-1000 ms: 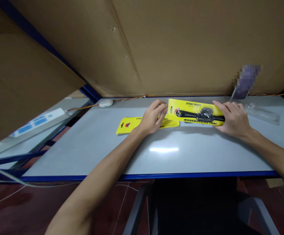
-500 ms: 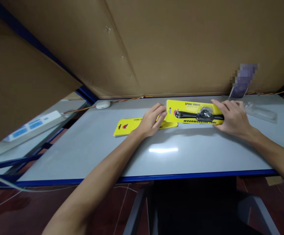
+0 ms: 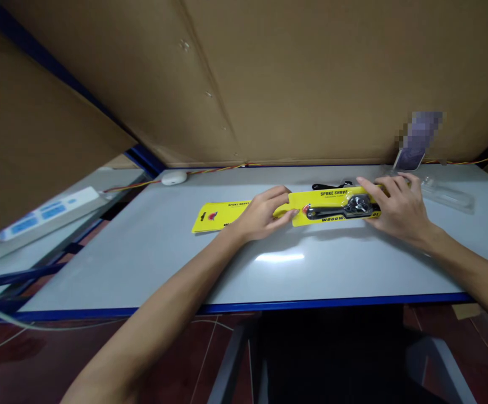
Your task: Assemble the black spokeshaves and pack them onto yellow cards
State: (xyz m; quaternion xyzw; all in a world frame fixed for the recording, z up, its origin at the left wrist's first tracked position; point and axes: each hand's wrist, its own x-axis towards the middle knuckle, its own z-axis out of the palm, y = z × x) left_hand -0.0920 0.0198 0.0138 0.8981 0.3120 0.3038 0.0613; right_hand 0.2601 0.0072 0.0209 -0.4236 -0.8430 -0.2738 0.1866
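Observation:
A yellow spoke shave package point(image 3: 332, 206) with a black tool under clear plastic lies low over the grey table point(image 3: 185, 264). My left hand point(image 3: 264, 212) pinches its left end, fingers closed. Over its right end sits my right hand point(image 3: 395, 207), gripping that end with fingers curved. A second yellow card point(image 3: 218, 216) lies flat on the table to the left, partly under my left hand. Another black tool point(image 3: 332, 185) lies just behind the package.
Cardboard walls point(image 3: 311, 78) close off the back and left. A clear plastic blister point(image 3: 446, 195) lies at the back right beside a blurred upright item point(image 3: 416, 143). A white round object point(image 3: 174, 177) and a cable sit at the back left. A white power strip point(image 3: 45, 212) lies on the neighbouring table.
Both hands have lowered the package towards the table and tilted it flatter. A black tool behind it has come into sight.

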